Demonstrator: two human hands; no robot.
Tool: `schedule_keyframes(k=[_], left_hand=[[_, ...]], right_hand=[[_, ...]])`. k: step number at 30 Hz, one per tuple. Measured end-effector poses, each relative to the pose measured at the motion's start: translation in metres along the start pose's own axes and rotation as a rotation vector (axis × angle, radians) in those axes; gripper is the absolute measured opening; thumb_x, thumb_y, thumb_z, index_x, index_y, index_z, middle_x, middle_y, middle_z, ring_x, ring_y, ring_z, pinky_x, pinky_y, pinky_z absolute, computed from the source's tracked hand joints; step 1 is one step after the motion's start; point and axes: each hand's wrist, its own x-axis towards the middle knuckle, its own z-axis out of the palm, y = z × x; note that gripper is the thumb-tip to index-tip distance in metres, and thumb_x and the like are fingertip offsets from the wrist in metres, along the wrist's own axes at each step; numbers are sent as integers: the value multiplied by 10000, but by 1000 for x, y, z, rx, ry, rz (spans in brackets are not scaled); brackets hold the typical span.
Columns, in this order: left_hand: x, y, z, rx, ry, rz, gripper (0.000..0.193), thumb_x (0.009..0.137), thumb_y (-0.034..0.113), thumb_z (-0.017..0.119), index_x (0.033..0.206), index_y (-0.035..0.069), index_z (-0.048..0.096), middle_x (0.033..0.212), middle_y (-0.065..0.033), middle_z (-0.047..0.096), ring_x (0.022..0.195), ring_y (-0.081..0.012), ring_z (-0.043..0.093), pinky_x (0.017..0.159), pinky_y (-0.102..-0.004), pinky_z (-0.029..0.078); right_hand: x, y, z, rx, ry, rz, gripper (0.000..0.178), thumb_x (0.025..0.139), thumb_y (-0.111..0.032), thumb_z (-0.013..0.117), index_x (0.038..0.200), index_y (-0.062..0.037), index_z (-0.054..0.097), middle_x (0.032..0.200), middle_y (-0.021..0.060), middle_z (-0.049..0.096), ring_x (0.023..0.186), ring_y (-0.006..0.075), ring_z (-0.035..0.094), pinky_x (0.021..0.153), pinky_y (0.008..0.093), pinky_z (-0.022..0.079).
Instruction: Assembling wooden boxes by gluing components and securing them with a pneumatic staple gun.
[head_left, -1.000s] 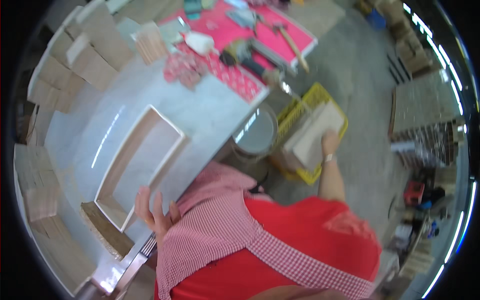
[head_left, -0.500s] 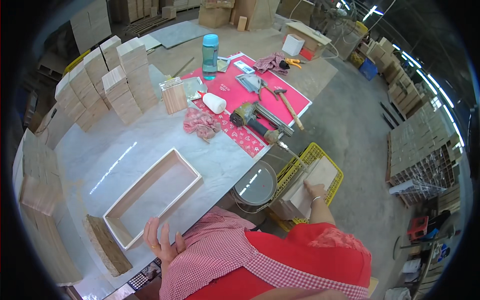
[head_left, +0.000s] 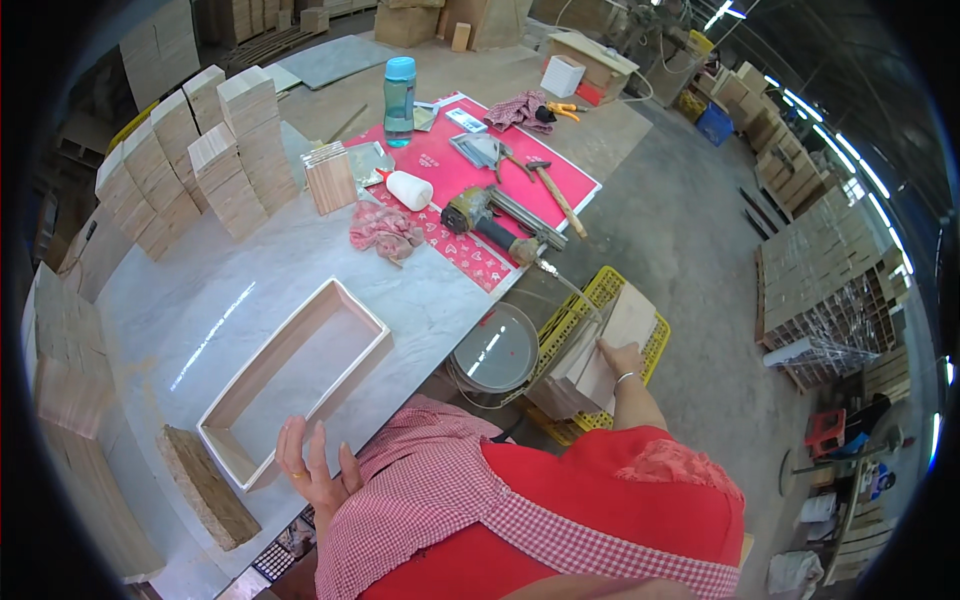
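My right hand [head_left: 622, 358] reaches down to the yellow crate [head_left: 612, 300] on the floor at about four o'clock from the worktop [head_left: 200, 300], and my fingers lie on the top board [head_left: 610, 340] of the stack inside; I cannot tell whether they have closed around its edge. The boards look thin, stiff and light, smooth-faced, so I judge they could slide on each other; the long edge nearest me seems the best place to pinch one. The crate holds only these pale boards, stacked flat and leaning a little. My left hand [head_left: 310, 470] rests open, fingers spread, at the near edge of the worktop, just beside the near corner of the wooden frame [head_left: 295, 375], which is an open rectangle with nothing in it. At twelve o'clock of the frame lie a rag [head_left: 383, 228], a nail gun [head_left: 490, 222], a glue bottle [head_left: 408, 188] and a hammer [head_left: 550, 190] on a red mat [head_left: 470, 250]. A clear round lid [head_left: 495, 350] sits between worktop and crate.
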Motion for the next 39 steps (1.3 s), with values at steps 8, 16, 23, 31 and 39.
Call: schedule_keyframes(k=[8,16,23,31,39], left_hand=[[18,2,-7,-117,-19,-39,371,847,65,623,1211,-5,596,1298,-217,542,1180,-395,537,1012,-492,423],[97,10,2,-974,-88,-790,439,1008,204,527,1370,-39,469,1342,-171,539,1257,-286,544,1024,-384,449],[101,-30,-25,-1360,119,-1074,397,1023,250,515,1290,-44,519,1253,-174,600,1128,-262,623,969,-384,505],[51,-49,-60,-1320,316,-1141,297,1032,193,489,1206,-36,563,1121,-121,666,1019,-203,666,927,-353,538],[29,-53,-87,-1232,443,-1095,272,1011,198,536,1175,-7,608,1104,-100,674,965,-196,672,887,-322,539]], right_hand=[[-19,-57,-87,268,333,-436,756,703,-571,763,1197,-19,615,1292,256,559,1192,415,549,986,437,468],[-145,-216,-153,415,213,-1792,790,624,-403,858,1344,-203,599,1478,253,378,1326,429,415,1096,491,343],[-251,-272,-167,170,-114,-2326,842,555,-292,878,1346,-220,599,1516,218,343,1344,412,396,1114,487,327],[-298,-298,-161,73,-71,-2484,1002,527,-328,889,1434,-180,488,1530,158,347,1352,387,385,1124,499,301],[-312,-307,-163,-39,-61,-2531,1037,522,-324,870,1455,-149,453,1522,136,384,1365,358,393,1139,481,294]])
